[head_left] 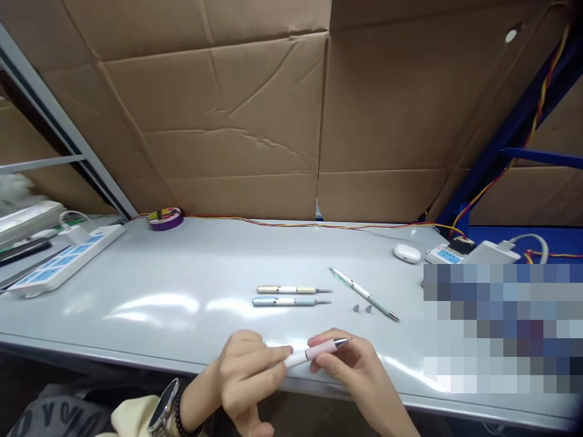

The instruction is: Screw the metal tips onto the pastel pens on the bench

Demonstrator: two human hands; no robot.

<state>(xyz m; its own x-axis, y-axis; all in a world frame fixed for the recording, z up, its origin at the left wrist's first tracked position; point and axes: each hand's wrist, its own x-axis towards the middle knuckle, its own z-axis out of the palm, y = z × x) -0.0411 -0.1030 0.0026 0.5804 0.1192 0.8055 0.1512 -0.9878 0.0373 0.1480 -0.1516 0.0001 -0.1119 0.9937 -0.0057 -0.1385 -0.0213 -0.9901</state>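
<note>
A pink and white pen (pixel 321 350) with a silver tip lies between my hands near the table's front edge, its tip pointing right. My left hand (pixel 250 376) is closed on the white rear end, which its fingers partly cover. Around the pink grip, my right hand (pixel 350 364) closes with thumb and fingers near the tip. Beyond them, a cream pen (pixel 291 290) and a blue pen (pixel 289 301) lie side by side, their thin front ends bare. To the right are a green and white pen (pixel 364 292) with its silver tip on and two small silver cone tips (pixel 362 309).
A white earbud case (pixel 407 253) sits at the back right, near a power strip (pixel 444 255) and a white charger (pixel 492 258). A purple tape roll (pixel 165 219) and a long power strip (pixel 68 261) are at left. Cardboard (pixel 228 121) walls the back; a blurred patch covers the right.
</note>
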